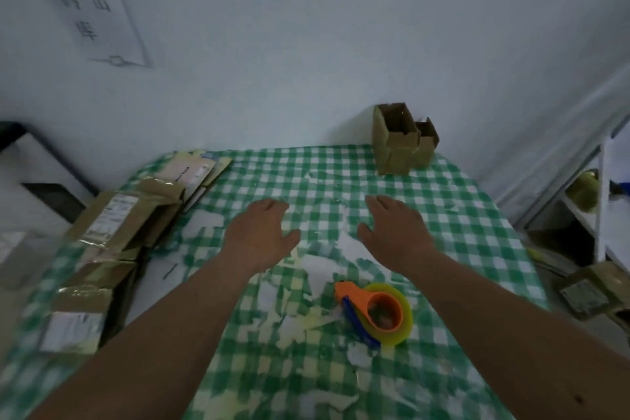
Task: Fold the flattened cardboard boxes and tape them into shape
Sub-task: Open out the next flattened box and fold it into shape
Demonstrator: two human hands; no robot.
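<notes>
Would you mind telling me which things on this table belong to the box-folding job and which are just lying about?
For the job:
- flattened boxes, stacked at the left edge
- tape dispenser, near the right forearm
- two folded boxes, standing at the far edge
- left hand and right hand, both open and holding nothing

Lying about:
- wall notice
- shelf at the right

No text can be read with certainty: the wall sheet bears large dark characters too blurred to make out, and the white labels on the flattened cardboard boxes carry print too small to read.
</notes>
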